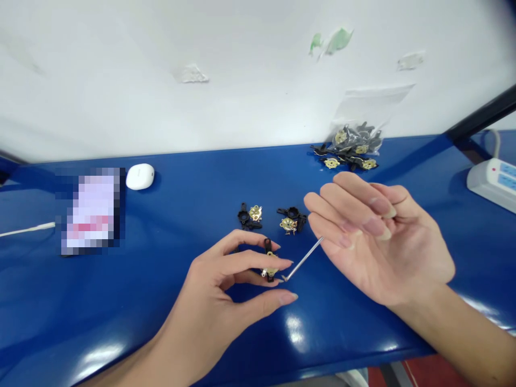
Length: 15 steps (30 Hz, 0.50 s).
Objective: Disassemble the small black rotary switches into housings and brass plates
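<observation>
A small black part with a gold-coloured plate [271, 260] is gripped among the fingers of my left hand [237, 285]. One finger lies across its plate, partly covering it, and the thumb stays apart. My right hand [374, 242] is turned palm up with curled fingers, holding a screwdriver [304, 259] whose handle is hidden behind them. Its thin metal shaft slants down toward the left hand. At the tip sits what looks like a tiny screw [284, 277], just right of the held part.
Two small groups of black pieces [243, 216] and gold plates [288, 223] lie beyond my hands on the blue table [193, 188]. Farther back rest more parts and a clear plastic bag [363, 134]. A phone [92, 209] and white case [140, 176] lie left; a power strip [494, 180] right.
</observation>
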{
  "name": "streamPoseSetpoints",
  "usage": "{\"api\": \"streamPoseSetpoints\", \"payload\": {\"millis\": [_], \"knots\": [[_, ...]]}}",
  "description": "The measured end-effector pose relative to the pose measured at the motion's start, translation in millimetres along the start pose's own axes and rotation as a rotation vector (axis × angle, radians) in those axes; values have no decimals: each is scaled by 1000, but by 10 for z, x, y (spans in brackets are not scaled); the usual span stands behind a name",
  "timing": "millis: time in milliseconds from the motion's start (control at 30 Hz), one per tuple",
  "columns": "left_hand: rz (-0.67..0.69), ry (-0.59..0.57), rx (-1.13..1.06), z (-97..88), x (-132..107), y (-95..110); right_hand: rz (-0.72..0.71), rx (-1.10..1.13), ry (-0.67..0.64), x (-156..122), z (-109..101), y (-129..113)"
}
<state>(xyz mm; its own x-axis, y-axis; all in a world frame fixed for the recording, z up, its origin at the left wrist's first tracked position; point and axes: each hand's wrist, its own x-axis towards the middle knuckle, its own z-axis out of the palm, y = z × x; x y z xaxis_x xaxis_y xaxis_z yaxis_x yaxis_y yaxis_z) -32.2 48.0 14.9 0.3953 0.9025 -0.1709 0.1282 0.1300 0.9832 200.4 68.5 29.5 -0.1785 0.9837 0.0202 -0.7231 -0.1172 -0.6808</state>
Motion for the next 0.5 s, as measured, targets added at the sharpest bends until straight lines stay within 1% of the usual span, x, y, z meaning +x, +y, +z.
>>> {"api": "streamPoseSetpoints", "payload": {"millis": [100, 167, 367, 500], "knots": [[31, -11, 44, -4, 6, -16, 28, 77, -16, -17, 33, 23], [54, 0, 68, -14, 13, -27, 40, 80, -4, -22, 35, 31], [76, 2, 109, -40, 13, -42, 46, -20, 13, -61, 48, 10], [89, 6, 158, -36, 11, -44, 22, -171, -61, -113, 119, -34]]}}
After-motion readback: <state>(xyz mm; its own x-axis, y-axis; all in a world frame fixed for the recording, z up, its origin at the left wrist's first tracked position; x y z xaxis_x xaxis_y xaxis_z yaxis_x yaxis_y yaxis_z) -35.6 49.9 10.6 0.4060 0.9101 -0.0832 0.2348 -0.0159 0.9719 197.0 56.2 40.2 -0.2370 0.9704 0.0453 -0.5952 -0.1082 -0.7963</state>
